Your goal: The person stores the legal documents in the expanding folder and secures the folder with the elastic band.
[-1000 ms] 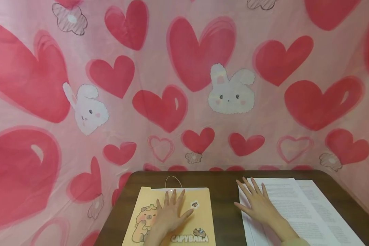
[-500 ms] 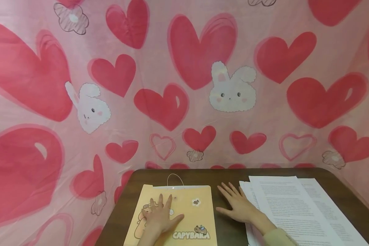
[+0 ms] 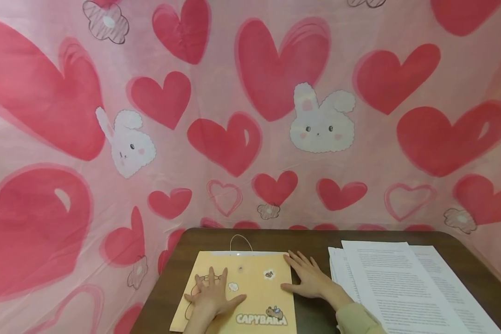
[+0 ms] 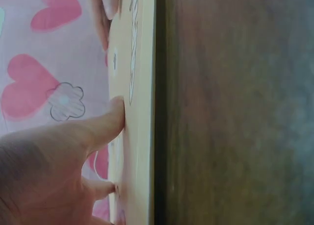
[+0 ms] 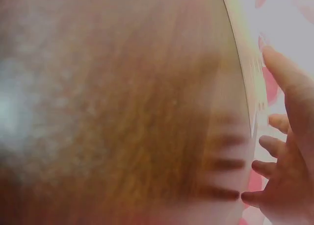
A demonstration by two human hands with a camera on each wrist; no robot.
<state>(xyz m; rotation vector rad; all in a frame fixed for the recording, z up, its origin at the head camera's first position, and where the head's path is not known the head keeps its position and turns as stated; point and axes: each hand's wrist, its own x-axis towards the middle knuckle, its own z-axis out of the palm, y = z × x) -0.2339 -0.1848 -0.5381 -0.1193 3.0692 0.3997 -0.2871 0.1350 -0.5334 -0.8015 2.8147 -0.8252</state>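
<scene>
A yellow folder (image 3: 259,290) printed with a cartoon capybara and the word CAPYBARA lies flat on the dark wooden table. On its left part rests my left hand (image 3: 210,297), fingers spread and pressing the cover. In the left wrist view the thumb (image 4: 117,112) touches the folder's surface (image 4: 140,151). My right hand (image 3: 311,280) reaches in at the folder's right edge with fingers extended, its fingertips over the upper right corner. The right wrist view has the fingers (image 5: 267,168) stretched out close over the table, near the folder's edge (image 5: 243,48).
To the right lies an overlapping stack of printed white paper (image 3: 384,283). A thin cord loop (image 3: 242,239) sticks out past the folder's far edge. Behind the brown table (image 3: 309,241) hangs a pink curtain (image 3: 229,60) with hearts and rabbits.
My right hand has moved left from the paper stack, across the table, to the folder's right edge. My left hand has slid left over the cover, still spread.
</scene>
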